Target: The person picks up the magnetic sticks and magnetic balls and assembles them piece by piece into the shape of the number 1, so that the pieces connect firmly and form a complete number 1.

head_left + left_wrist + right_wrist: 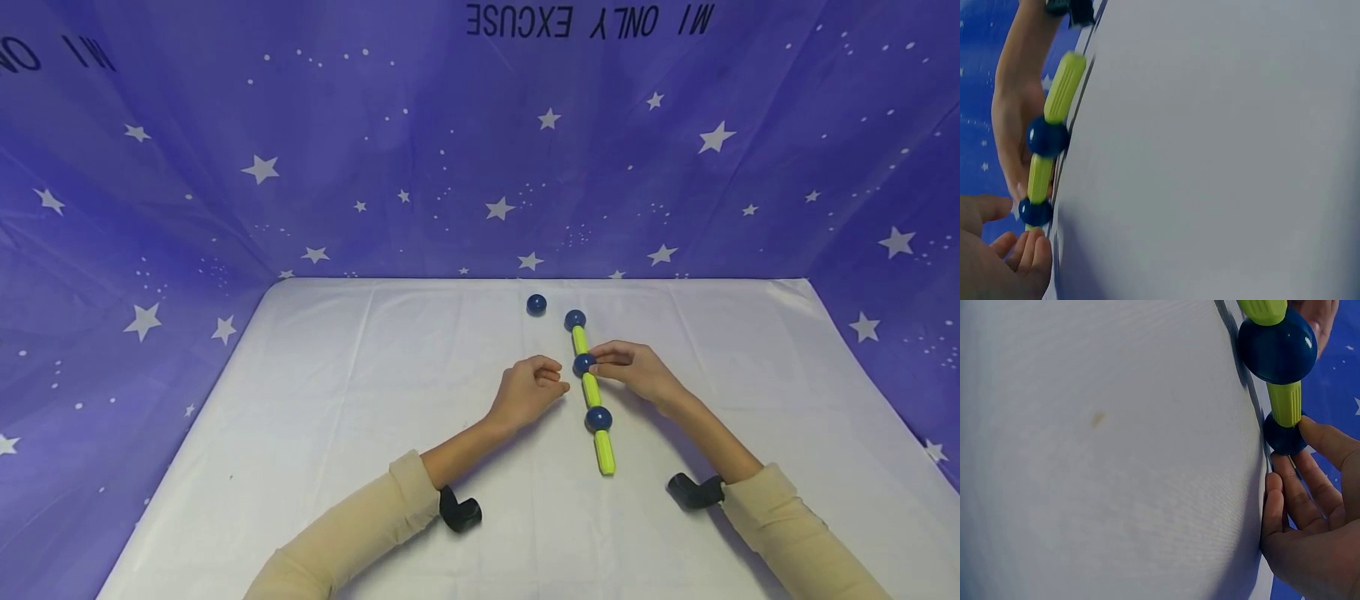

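A chain of blue balls and yellow-green ridged rods lies on the white table. Its far ball [575,319], middle ball [584,364] and near ball [598,419] alternate with three rods, the nearest rod [604,453] forming the free end toward me. My right hand [637,371] pinches the middle ball from the right, thumb [1325,440] on one side and fingertips on the other. Just left of that ball, my left hand [527,390] is held with loosely bent fingers and nothing between them.
One loose blue ball [536,305] sits near the table's back edge, left of the chain. A purple star-printed curtain [450,150] rises behind and beside the white tabletop [315,400]. Black wrist mounts [461,510] stick out from both cuffs close over the table.
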Available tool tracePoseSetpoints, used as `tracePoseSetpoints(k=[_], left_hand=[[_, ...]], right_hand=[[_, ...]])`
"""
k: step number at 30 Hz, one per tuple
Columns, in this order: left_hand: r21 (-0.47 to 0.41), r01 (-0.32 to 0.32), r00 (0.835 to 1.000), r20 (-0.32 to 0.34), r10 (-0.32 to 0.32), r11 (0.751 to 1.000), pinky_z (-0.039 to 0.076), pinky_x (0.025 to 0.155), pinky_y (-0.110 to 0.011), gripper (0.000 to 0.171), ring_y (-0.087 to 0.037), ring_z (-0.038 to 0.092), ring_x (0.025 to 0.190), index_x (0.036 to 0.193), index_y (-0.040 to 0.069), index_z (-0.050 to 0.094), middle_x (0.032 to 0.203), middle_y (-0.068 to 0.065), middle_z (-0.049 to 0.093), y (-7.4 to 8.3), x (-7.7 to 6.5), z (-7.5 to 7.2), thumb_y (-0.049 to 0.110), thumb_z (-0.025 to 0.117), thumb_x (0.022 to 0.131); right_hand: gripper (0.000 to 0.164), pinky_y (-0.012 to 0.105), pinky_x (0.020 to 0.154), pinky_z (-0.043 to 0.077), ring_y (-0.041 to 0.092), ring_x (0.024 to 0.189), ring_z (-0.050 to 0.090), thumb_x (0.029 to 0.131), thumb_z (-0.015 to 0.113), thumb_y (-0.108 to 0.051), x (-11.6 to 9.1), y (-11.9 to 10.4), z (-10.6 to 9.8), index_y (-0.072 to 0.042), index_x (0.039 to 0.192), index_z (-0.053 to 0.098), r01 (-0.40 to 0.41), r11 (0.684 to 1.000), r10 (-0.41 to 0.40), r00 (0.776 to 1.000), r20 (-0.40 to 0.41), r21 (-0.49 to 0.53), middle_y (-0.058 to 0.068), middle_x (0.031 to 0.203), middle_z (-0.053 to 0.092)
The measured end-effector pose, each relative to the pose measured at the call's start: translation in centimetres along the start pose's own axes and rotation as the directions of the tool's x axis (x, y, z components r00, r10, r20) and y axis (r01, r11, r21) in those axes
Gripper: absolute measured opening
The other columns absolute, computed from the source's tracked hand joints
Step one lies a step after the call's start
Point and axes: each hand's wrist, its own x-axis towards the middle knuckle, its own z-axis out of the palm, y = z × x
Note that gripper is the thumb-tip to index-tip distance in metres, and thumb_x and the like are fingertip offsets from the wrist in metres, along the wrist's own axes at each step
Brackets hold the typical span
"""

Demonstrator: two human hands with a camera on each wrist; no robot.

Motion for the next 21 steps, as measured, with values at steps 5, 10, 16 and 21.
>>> tracePoseSetpoints(k=[5, 10, 16, 21], left_hand=[[0.038, -0.051, 0.994, -0.090, 0.054, 0.998, 0.054, 0.084, -0.026, 0.033, -0.021, 0.070, 0.097, 0.117, -0.004, 0.067, 0.110, -0.016, 0.071, -0.4, 1.7, -0.9, 0.008, 0.076, 0.087], [0.057, -0.051, 0.984, -0.170, 0.060, 0.997, 0.052, 0.093, -0.032, 0.037, -0.026, 0.066, 0.109, 0.120, -0.002, 0.066, 0.120, -0.013, 0.068, -0.8, 3.3, -1.3, 0.009, 0.077, 0.086], [0.065, -0.017, 0.973, -0.229, 0.031, 0.998, 0.050, 0.095, -0.030, 0.043, -0.027, 0.063, 0.113, 0.126, 0.000, 0.063, 0.126, -0.014, 0.064, -1.2, 4.9, -1.4, 0.011, 0.077, 0.087], [0.035, 0.005, 0.963, -0.271, 0.005, 0.999, 0.051, 0.094, -0.030, 0.047, -0.027, 0.063, 0.113, 0.130, -0.001, 0.060, 0.128, -0.016, 0.063, -1.6, 6.2, -1.6, 0.010, 0.077, 0.088]], right_hand=[[0.046, 0.048, 0.099, 0.042, 0.033, 0.121, 0.056, 0.090, 0.077, -0.031, 0.0, 0.0, 0.1, -0.005, 0.126, 0.066, 0.000, 1.000, 0.000, 1.000, 0.001, 0.002, 0.012, 0.122, 0.068], [0.046, 0.048, 0.100, 0.041, 0.033, 0.120, 0.057, 0.090, 0.077, -0.028, 0.0, -0.1, 0.0, -0.004, 0.127, 0.065, 0.001, 1.000, -0.001, 1.000, 0.003, 0.012, 0.013, 0.121, 0.069], [0.046, 0.048, 0.099, 0.042, 0.034, 0.121, 0.056, 0.090, 0.076, -0.029, -0.1, -0.2, 0.0, -0.005, 0.127, 0.065, -0.012, 1.000, 0.012, 1.000, 0.002, 0.004, 0.013, 0.121, 0.068], [0.046, 0.046, 0.096, 0.043, 0.033, 0.120, 0.056, 0.090, 0.077, -0.032, 0.0, -0.1, 0.1, -0.005, 0.126, 0.066, -0.012, 1.000, 0.012, 1.000, -0.002, -0.011, 0.012, 0.120, 0.069]])
